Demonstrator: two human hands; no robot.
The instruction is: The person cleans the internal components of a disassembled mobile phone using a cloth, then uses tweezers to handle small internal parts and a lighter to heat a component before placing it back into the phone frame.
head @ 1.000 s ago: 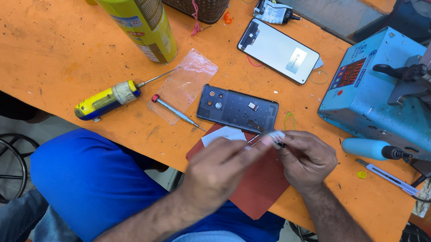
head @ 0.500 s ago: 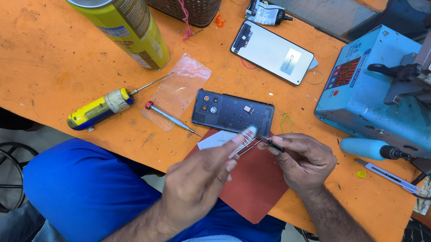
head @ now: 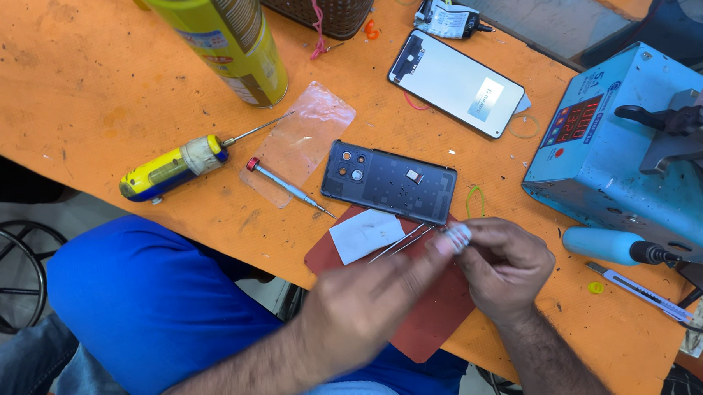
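Head view: your left hand (head: 363, 306) is blurred, its forefinger stretched up to meet your right hand (head: 503, 264) at a small pale bit (head: 456, 236) that both pinch; what that bit is you cannot tell. Your right hand is closed narrow on tweezers (head: 404, 242), whose thin prongs slant down-left over a white slip (head: 364, 234). The slip lies on a dark red mat (head: 430, 319) that overhangs the near table (head: 67, 90) edge, just under both hands.

Touching the mat's far edge lies a dark phone body (head: 388, 181), open face up, camera holes at its left end. Left of it a red-capped driver (head: 289, 188) rests across a clear film (head: 306, 137), and a yellow screwdriver (head: 175, 165) lies further left, tip toward the film. A green band (head: 474, 201) sits just right of the phone body.

To your right stands a blue box (head: 631, 164) with a red display on its sloped face, a blue-handled tool (head: 614, 247) and a slim knife (head: 639, 291) before it.

Further off lies a screen (head: 456, 83), glass up, with a pale rectangular sticker. A yellow can (head: 225, 38) with a coloured label stands far left, and a dark basket (head: 321, 8) behind it; its contents are out of view
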